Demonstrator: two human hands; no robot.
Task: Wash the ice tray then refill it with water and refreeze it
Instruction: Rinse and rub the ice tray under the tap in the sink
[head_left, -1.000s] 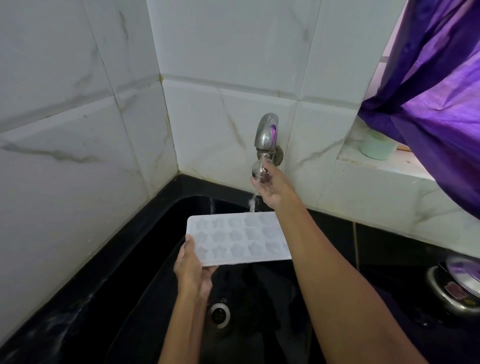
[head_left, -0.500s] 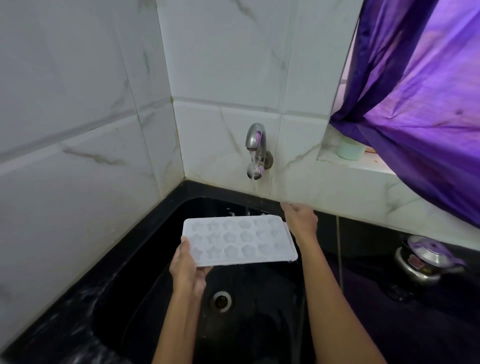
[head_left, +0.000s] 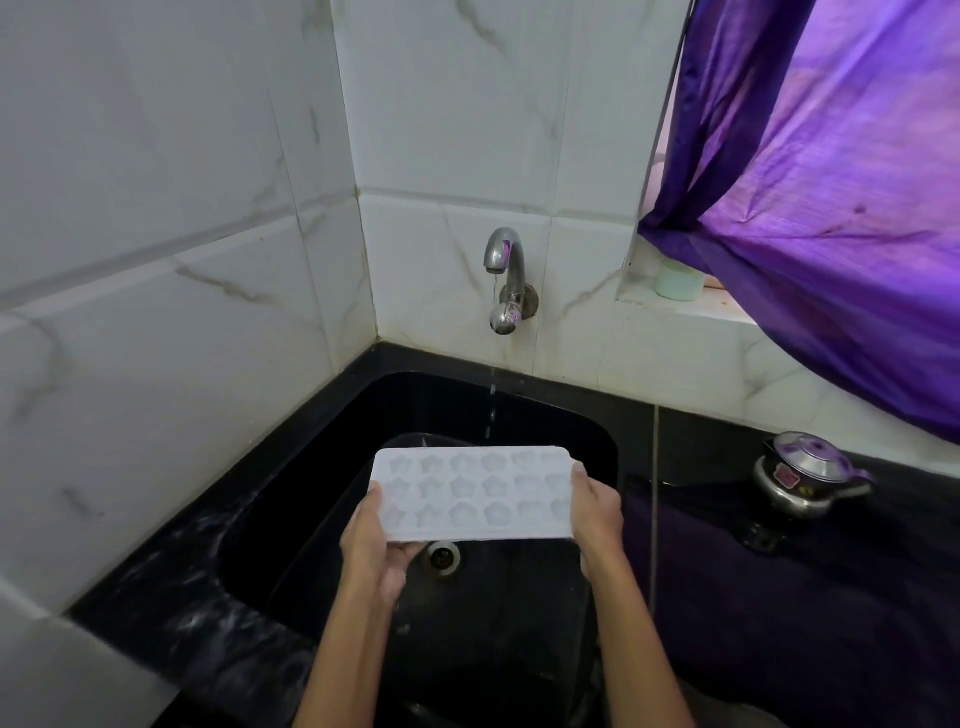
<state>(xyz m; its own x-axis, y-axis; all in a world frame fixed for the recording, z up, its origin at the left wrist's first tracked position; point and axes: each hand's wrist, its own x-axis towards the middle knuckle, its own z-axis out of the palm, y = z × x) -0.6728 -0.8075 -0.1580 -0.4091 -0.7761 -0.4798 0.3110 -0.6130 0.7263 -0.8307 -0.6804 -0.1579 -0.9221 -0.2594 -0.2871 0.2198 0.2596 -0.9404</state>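
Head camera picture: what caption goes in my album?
Two hands hold a white ice tray over the black sink.

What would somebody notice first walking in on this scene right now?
Probably the white ice tray, held level over the black sink with the left hand gripping one short end and the right hand the other. Next, the bright purple curtain hanging at the upper right, and the steel tap on the tiled wall, from which a thin trickle drops behind the tray.
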